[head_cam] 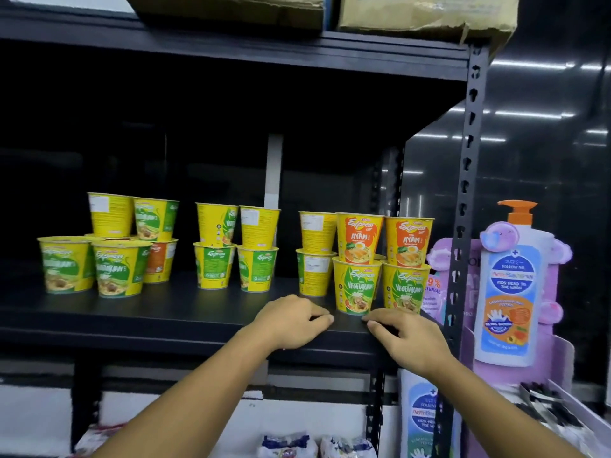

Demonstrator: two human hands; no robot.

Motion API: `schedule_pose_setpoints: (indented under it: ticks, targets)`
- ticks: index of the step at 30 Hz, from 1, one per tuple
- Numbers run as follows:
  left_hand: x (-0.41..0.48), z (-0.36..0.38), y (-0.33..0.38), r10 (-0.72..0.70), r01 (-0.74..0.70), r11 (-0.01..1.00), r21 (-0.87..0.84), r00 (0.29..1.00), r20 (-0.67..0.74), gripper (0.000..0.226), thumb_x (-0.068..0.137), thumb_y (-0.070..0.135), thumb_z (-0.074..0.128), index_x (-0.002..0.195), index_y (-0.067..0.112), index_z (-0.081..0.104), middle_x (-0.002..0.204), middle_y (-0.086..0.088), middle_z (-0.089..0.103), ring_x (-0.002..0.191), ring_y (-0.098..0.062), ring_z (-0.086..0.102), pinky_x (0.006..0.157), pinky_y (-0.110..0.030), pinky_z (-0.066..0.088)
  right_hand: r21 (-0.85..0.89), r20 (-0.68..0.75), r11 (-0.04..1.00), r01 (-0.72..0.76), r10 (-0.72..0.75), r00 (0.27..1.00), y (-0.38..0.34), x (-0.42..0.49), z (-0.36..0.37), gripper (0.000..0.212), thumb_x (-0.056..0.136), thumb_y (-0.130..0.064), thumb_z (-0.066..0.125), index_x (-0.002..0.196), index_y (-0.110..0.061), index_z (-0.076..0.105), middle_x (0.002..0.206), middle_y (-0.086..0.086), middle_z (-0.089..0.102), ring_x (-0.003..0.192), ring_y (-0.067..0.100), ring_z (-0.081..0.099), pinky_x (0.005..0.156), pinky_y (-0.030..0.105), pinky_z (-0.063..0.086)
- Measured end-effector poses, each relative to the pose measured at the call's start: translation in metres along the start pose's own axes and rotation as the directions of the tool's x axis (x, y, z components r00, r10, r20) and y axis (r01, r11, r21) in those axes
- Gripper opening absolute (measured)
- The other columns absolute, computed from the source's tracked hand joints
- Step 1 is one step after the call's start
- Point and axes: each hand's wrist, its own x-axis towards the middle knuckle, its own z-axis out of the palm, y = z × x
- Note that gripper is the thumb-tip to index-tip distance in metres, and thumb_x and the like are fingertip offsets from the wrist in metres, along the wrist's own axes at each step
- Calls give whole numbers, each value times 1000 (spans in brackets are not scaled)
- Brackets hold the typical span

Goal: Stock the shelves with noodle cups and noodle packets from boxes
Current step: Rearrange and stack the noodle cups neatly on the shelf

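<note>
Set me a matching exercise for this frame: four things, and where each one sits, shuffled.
Things:
1. left Ayam cup
2. right cardboard box
3. pump bottle
4. packets

Places:
A. below the cup shelf
B. stacked on a Vegetarian cup
C. right of the rack's upright
D. on the top shelf

Pairs: 1-B, 2-D, 3-C, 4-A

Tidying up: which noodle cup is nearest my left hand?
The green Vegetarian cup under the left orange Ayam cup, just beyond your left hand; its twin stands farther right.
</note>
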Motion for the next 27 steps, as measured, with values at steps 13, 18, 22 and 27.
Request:
schedule_pose_setpoints:
  ticks: [13,18,22,27]
  targets:
    - [-50,-26,-65,-173,173,983,-62,985,9,56,97,71,43,143,43,57,150,23,51,143,-14,44,117,-41,38,85,137,974,209,-219,966,-90,35,31,36,104,-43,46,130,-33,68,136,-18,64,125,10,57,100,31,47]
    - [-79,-38,-102,-268,263,960,-96,963,-35,54,96,70,45,141,43,60,150,22,53,141,-12,47,116,-43,40,91,344,969,231,-249,905,-141,61,47,48,107,-48,37,148,-29,53,152,-6,53,140,20,47,114,36,38]
    - [-107,-52,-139,-342,336,938,-83,937,-74,51,97,66,46,139,42,62,147,21,56,139,-10,49,115,-41,42,160,427,945,285,-327,843,-189,74,58,54,109,-49,34,155,-24,43,162,-5,40,149,19,35,121,33,28]
    - [-140,-68,-189,-436,424,898,-114,892,-117,48,97,59,46,134,38,67,142,24,59,138,-7,50,114,-37,43,237,486,911,338,-412,771,-252,89,83,55,111,-45,26,162,-23,27,169,-5,21,157,14,14,125,29,13]
